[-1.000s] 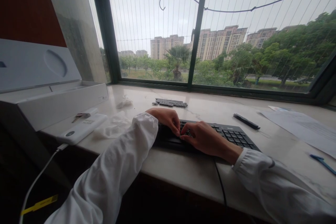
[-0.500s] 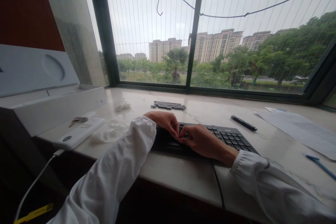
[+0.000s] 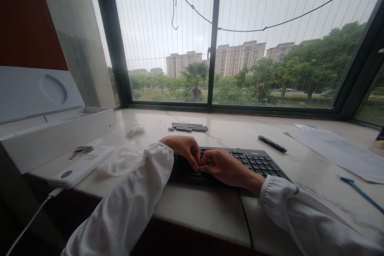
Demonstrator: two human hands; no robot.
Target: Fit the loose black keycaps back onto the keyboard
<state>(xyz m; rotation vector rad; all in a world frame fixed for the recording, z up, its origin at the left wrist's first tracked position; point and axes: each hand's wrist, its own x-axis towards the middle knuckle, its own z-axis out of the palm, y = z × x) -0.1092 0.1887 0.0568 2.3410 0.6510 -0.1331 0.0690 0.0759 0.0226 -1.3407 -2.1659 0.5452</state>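
A black keyboard (image 3: 267, 163) lies on the pale marbled ledge, its number pad showing at the right. Over its left-middle keys, my left hand (image 3: 184, 148) bends down with thumb and fingers pinched together. My right hand (image 3: 225, 167) meets it from the other side, thumb and forefinger closed, the fingertips of both hands touching or nearly so. Whatever lies between the fingertips is too small or hidden to make out. Behind the keyboard, loose dark keycaps (image 3: 188, 127) are lined up in rows.
On the left are an opened white box (image 3: 66, 134), a white power bank (image 3: 85, 166) with keys (image 3: 81, 151) on it, and crumpled clear plastic (image 3: 123, 162). To the right lie a narrow black object (image 3: 272, 144), paper sheets (image 3: 339, 150) and a blue stick-like tool (image 3: 361, 194). A window stands behind.
The camera view has shifted slightly, so everything sits a little lower and further left. Both hands stay pinched together over the same part of the keyboard, with only slight finger movement.
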